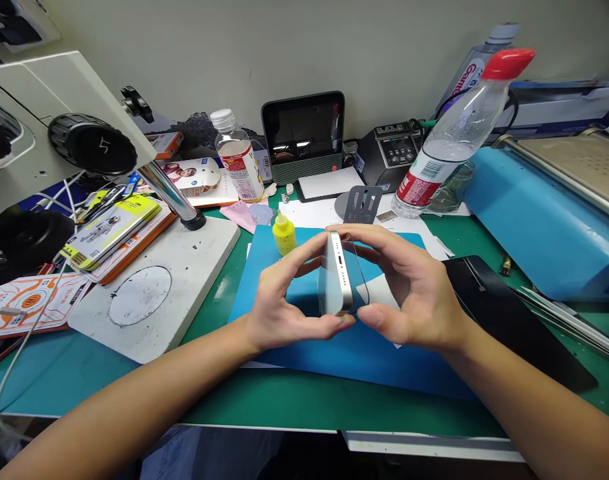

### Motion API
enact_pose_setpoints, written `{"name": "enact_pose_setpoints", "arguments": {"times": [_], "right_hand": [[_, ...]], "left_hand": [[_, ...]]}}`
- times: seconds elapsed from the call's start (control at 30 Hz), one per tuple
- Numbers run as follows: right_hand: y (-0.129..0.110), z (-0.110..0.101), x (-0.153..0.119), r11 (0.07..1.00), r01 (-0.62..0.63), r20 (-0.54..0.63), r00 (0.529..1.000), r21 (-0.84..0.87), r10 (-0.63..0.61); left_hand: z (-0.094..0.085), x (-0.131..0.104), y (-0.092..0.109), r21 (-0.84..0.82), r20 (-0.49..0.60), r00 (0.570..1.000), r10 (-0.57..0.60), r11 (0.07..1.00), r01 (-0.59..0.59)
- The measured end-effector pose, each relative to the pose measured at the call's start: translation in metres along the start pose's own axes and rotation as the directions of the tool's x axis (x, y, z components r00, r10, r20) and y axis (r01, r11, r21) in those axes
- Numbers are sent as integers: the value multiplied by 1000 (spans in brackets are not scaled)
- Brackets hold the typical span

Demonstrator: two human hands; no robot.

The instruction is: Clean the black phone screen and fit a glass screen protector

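Observation:
A silver-edged smartphone [340,270] stands on edge in the air above the blue mat [304,363], its charging port and speaker holes facing me. My left hand [284,300] grips it between the thumb below and the fingers above. Just to the right of the phone is a thin, dark-rimmed clear sheet [365,283], apparently a screen protector. My right hand [419,293] pinches this sheet by its edges, thumb low and fingers high. A narrow gap shows between sheet and phone at the lower end; whether they touch farther back is hidden.
A small yellow bottle [284,235] stands behind my left hand. Left is a microscope stand [134,313] with boxes [114,230] behind it. A tilted red-capped bottle [444,147], a metal phone stand [363,205] and a blue machine [544,227] lie beyond my right hand. A black pad [529,333] is right.

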State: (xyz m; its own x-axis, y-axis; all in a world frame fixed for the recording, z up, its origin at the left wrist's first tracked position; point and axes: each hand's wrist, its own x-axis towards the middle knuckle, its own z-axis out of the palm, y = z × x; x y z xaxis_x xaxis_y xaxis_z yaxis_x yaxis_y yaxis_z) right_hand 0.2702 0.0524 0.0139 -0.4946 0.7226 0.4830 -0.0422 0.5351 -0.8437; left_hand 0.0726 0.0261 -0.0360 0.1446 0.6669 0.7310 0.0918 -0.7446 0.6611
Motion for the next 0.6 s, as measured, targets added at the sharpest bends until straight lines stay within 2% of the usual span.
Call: {"name": "enact_pose_setpoints", "arguments": {"times": [0.13, 0.6], "right_hand": [[3, -1, 0, 999, 22, -22, 1000, -27, -22], [12, -5, 1, 996, 85, -20, 996, -18, -85]], "left_hand": [[-1, 0, 1, -10, 9, 1000, -30, 1000, 30], [-1, -1, -1, 22, 4, 1000, 0, 1000, 0]]}}
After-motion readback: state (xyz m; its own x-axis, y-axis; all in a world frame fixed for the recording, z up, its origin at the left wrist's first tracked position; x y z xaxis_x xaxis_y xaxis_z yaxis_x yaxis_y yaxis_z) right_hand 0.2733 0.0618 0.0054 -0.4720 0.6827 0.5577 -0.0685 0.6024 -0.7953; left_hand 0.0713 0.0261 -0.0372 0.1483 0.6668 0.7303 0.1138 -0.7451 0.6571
